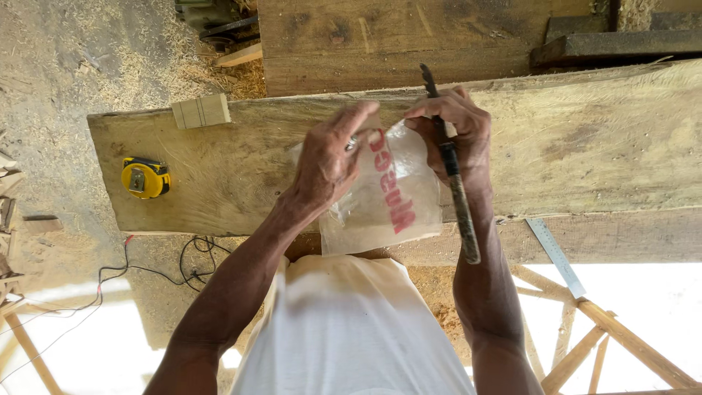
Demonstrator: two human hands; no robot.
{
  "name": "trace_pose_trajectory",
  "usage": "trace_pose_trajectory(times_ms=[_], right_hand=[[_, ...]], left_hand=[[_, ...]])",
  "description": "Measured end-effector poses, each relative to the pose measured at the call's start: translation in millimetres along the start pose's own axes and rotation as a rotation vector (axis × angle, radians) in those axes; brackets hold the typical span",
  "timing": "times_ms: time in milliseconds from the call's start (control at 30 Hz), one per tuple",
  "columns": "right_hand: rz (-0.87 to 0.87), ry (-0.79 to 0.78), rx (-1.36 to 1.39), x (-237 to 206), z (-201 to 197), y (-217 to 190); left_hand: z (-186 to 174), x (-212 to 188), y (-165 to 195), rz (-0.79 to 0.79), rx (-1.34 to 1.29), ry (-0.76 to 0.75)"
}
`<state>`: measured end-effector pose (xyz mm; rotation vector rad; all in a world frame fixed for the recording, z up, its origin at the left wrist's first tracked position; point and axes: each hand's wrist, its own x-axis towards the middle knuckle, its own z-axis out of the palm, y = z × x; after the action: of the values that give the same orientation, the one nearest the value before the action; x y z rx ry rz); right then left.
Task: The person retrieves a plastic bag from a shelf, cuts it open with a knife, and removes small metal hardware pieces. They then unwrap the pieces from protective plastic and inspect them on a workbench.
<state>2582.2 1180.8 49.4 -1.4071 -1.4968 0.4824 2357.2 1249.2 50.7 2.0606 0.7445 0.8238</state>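
Over plank [585,153]: left hand [327,162] pinching plastic bag [391,194] mouth, right hand [455,130] gripping bag plus chisel [452,172]; opening underway, needs careful spreading.

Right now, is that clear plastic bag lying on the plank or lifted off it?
Lifted: both hands, left hand and right hand, pinch the plastic bag at its top; it hangs over the plank.

Both hands are up over the middle of the plank [585,146], which runs across the view. The left hand [329,164] and right hand [457,128] pinch the plastic bag [387,197] between them; the bag hangs toward the person. The chisel [453,175] lies along the right hand, tip pointing away. Far left on the plank sits the tape measure [145,178], the small wooden block [200,111] behind it at the far edge. A steel ruler [556,256] rests at the right near edge; cables [146,271] trail on the floor below left
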Motion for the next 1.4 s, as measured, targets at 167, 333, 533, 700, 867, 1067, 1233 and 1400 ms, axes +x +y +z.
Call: trace_pose_trajectory(times_ms=[167,333,533,700,867,1067,1233,1400], right_hand=[[0.103,0.120,0.193,-5,-21,-30],[0.223,0.188,0.126,-16,-48,-71],[0.134,0.224,-0.007,-15,-48,-100],[0.164,0.247,-0.092,-16,-37,-137],[0.247,0.338,-0.093,-17,-35,-156],[0.470,0.469,-0.142,-33,-29,-137],[0.598,0.550,-0.196,-48,-7,-91],[0.615,0.517,-0.084,-63,-10,-51]], left_hand=[[12,-1,0,-0.120,0.028,-0.277],[10,-3,7,0.058,0.072,-0.220],[38,-20,57,0.028,-0.127,-0.013],[53,-15,57,-0.137,-0.221,-0.120],[34,-2,43,0.128,-0.165,-0.198],[-27,46,30,0.236,0.009,-0.799],[-37,49,28,0.332,-0.081,-0.452],[-8,37,12,0.402,0.091,-0.471]])
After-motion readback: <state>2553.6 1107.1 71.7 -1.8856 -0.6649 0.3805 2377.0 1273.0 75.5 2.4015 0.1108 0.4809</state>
